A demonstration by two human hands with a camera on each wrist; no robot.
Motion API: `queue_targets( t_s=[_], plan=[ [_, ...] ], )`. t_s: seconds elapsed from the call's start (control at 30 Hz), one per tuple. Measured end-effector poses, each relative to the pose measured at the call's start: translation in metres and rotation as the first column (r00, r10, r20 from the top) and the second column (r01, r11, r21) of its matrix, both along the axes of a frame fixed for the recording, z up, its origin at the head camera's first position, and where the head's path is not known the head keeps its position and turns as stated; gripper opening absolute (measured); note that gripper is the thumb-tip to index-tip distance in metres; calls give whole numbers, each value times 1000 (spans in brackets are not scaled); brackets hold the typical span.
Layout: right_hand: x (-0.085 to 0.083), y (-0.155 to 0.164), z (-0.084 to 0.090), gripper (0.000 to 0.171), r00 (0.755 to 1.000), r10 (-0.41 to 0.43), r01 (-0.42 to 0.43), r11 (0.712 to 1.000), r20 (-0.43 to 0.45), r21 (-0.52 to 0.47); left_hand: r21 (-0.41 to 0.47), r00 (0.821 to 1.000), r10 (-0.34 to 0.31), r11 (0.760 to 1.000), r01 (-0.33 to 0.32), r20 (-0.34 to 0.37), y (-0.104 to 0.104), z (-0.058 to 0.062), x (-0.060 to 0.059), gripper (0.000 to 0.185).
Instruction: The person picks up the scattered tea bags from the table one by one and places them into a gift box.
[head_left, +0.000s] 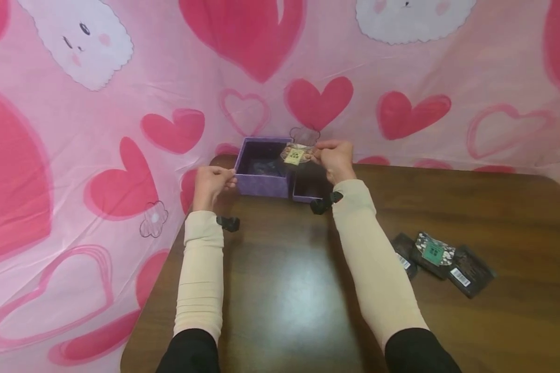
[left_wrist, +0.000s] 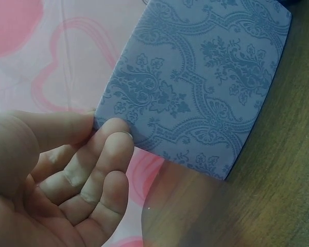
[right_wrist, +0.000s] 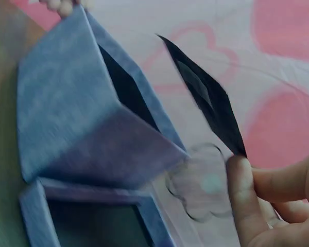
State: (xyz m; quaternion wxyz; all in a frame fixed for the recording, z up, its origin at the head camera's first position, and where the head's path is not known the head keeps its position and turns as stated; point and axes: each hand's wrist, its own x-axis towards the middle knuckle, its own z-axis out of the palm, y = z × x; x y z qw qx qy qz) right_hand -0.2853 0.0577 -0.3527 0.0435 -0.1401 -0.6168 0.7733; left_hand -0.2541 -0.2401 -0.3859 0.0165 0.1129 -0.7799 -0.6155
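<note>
A purple box (head_left: pixel 265 167) stands open at the far edge of a brown table (head_left: pixel 284 290), close against a pink cloth with hearts (head_left: pixel 98 155). Its left corner is gripped by the left hand (head_left: pixel 211 185); in the left wrist view the thumb and fingertips (left_wrist: pixel 116 135) are seen pinched on the corner of the patterned wall (left_wrist: pixel 195 87).

A small dark packet (head_left: pixel 295 154) with a yellow label is held by the right hand (head_left: pixel 336 158) just above the right rim of the box. In the right wrist view the packet (right_wrist: pixel 211 103) is seen edge-on, pinched at its lower end between thumb and fingers (right_wrist: pixel 242 190); it appears to be clear of the box wall (right_wrist: pixel 77 123), though the blur makes this uncertain.

The lid (head_left: pixel 308 189) lies just beside the box on its right, open side up. Three more dark packets (head_left: pixel 441 261) are spread on the table well apart from the box, to the right of the right forearm.
</note>
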Motion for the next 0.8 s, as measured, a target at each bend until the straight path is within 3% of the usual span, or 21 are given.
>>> queue_targets(
  t_s=[0.2,0.4,0.6,0.8],
  plan=[
    [-3,-39,-1,31,1000,2,-2,1000,13,6,-11,999,28,1000,-29,-17,-2,-1,0,26],
    [-5,-57,-1,22,998,-63,63,996,10,59,-24,1000,13,1000,-13,-11,5,-5,-2,27],
    [-4,-64,3,24,999,-27,27,1000,-29,4,-57,1000,11,998,-12,-16,4,-4,-2,26],
    [-2,-59,-4,31,999,31,-34,996,29,88,-47,1000,-3,999,4,7,7,-5,-1,27]
  ],
)
